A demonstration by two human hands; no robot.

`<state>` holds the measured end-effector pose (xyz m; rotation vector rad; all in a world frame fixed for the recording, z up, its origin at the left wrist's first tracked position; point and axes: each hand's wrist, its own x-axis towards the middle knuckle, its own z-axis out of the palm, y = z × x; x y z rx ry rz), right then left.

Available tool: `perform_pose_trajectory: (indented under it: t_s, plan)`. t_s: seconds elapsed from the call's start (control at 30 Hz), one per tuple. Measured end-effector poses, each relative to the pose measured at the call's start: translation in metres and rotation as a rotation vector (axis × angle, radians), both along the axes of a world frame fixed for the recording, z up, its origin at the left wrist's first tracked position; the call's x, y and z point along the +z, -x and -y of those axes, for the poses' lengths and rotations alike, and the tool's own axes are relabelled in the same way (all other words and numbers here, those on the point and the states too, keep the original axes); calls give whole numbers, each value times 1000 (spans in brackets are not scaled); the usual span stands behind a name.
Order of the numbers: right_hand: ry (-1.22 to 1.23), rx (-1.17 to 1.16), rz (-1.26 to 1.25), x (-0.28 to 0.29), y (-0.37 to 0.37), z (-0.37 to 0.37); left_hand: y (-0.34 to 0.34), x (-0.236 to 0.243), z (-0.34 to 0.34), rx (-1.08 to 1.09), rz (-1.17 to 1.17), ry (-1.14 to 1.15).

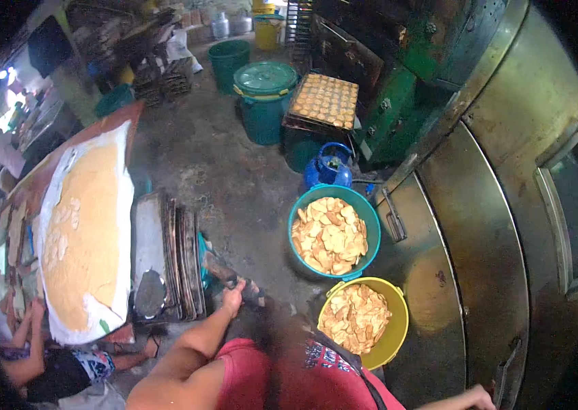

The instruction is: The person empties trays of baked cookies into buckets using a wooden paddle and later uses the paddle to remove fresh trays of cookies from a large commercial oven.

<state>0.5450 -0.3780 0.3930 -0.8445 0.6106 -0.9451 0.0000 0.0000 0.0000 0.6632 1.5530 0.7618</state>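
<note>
My left hand (233,298) is closed round a worn brown and dark piece (219,268). It looks like a rag or pad, but its kind does not show clearly. Beside that hand, to the left, a stack of dark baking trays (183,263) stands on edge. At the lower right edge, my right hand (478,398) is close to the metal handle (505,376) of a large steel oven (487,225). Its fingers are too small and blurred to show whether they touch the handle. A yellow bucket (401,328) and a teal bucket (373,236), both full of golden baked pieces, stand between my body and the oven.
On the left, a table carries a sheet of dough (91,225) on white cloth; another person's hands (35,311) are at its near end. Farther off stand a blue gas cylinder (330,164), a tray of round baked goods (323,101) and a lidded green bin (265,113).
</note>
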Motion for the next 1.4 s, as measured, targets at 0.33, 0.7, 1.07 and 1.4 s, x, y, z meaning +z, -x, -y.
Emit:
perform_pose_trajectory:
  t_s: [0.33, 0.7, 1.07, 1.4]
  plan:
    - [1062, 1913, -146, -243, 157, -465, -92, 133, -261, -643, 267, -275]
    - [1751, 2066, -108, -181, 249, -770, -119, 232, -507, -820, 669, 47]
    - [1417, 1549, -174, -206, -33, -987, -192, 159, -788, -735, 332, 37]
    - [991, 1956, -339, -256, -116, -1096, -318, 57, -933, -955, -46, -307]
